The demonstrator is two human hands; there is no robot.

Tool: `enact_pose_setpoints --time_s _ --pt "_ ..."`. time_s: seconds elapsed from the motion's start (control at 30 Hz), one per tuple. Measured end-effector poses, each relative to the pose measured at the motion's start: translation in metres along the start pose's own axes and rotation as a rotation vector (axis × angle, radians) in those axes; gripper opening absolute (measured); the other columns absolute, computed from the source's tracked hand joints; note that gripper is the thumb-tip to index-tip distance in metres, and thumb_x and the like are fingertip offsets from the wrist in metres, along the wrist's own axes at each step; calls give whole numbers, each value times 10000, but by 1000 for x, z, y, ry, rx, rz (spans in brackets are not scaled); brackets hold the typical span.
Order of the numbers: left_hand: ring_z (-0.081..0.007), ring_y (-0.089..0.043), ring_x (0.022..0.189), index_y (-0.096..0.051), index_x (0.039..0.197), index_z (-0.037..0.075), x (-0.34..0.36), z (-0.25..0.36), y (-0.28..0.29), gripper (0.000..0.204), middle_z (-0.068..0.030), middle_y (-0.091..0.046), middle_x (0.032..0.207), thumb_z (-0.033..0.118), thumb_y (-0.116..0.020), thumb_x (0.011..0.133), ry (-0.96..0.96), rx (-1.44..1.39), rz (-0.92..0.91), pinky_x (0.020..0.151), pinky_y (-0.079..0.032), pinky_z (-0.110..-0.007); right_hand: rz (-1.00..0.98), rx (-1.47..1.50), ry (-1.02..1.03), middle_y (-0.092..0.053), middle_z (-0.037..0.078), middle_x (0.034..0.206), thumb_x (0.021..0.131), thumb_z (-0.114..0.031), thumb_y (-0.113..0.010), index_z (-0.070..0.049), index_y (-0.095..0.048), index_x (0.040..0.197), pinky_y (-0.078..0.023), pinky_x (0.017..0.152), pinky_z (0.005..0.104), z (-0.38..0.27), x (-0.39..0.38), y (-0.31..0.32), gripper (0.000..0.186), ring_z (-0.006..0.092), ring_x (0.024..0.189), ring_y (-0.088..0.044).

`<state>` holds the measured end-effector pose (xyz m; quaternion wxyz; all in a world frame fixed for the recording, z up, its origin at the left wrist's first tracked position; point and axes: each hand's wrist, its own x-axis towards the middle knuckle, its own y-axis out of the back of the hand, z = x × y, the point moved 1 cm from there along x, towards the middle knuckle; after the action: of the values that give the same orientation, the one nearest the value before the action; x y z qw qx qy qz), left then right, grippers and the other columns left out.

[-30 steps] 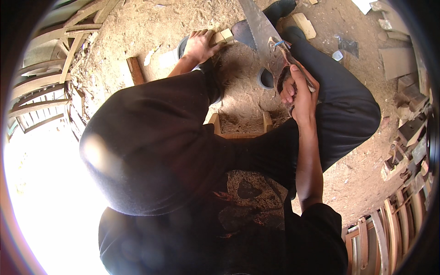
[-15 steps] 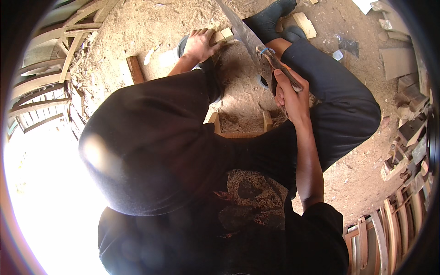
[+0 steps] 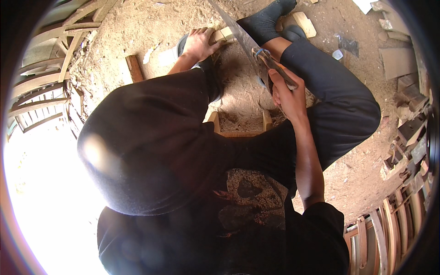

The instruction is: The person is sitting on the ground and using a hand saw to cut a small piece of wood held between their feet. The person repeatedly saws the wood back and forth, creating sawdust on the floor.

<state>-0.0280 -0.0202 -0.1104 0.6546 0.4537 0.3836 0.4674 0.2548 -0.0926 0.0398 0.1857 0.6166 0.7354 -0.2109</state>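
Observation:
My right hand (image 3: 290,95) is closed round the wooden handle of a hand saw (image 3: 242,37), whose long metal blade slants away toward the upper left. Blue cord or wire is wrapped where handle meets blade. At the far left my left hand (image 3: 198,45) is closed over a light wooden block (image 3: 224,35), pressing it down near my left foot. The blade crosses at the right end of this block; whether its teeth are in the wood cannot be made out. Beneath my left palm the block's other end is hidden.
My right leg (image 3: 330,87) is folded on the dirt floor, its dark sock (image 3: 263,24) close behind the blade. A wood offcut (image 3: 304,24) lies beyond that foot, a brown piece (image 3: 134,68) at left. Wood scraps (image 3: 412,98) and curved slats (image 3: 392,229) line the right side.
My right hand and the saw have shifted slightly to the left and away from me, bringing the blade across the block's right end. My left hand stays put on the block.

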Motion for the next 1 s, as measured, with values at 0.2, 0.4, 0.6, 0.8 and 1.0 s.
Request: enact_pose_setpoints --time_s 0.2,0.4,0.6,0.8,1.0 --pt "-269 -560 1096 -586 1122 60 1 2 2 510 -127 -621 1074 494 -583 854 14 -11 -24 1009 -354 -404 12 -40 11 -449 -81 595 922 -199 -617 -17 -629 1207 -293 427 225 -1 0 0 338 10 482 -377" --pt "-269 -558 1107 -579 1155 58 0 2 2 527 -137 -622 1092 489 -579 852 26 5 -27 1013 -350 -403 26 -64 35 -454 -82 607 919 -182 -612 -13 -635 1194 -295 449 222 -1 0 -1 323 9 505 -380" --pt "-273 -566 1095 -580 1162 57 0 -1 -1 531 -138 -629 1088 483 -591 845 8 -9 -16 1010 -354 -403 20 -71 29 -467 -79 630 916 -178 -616 -11 -636 1185 -307 471 219 0 1 0 318 12 532 -384" --pt "-281 -579 1068 -582 1145 55 -1 1 1 530 -140 -634 1072 494 -592 847 -4 -5 8 1002 -363 -405 45 -71 75 -483 -71 634 920 -178 -616 -14 -630 1199 -312 453 219 5 3 1 325 13 510 -391" --pt "-284 -576 1074 -578 1147 52 0 0 0 542 -142 -633 1074 504 -593 847 6 1 -9 1010 -354 -408 35 -1 19 -492 -66 624 921 -173 -613 -26 -619 1225 -303 428 220 -1 1 1 338 15 478 -388"
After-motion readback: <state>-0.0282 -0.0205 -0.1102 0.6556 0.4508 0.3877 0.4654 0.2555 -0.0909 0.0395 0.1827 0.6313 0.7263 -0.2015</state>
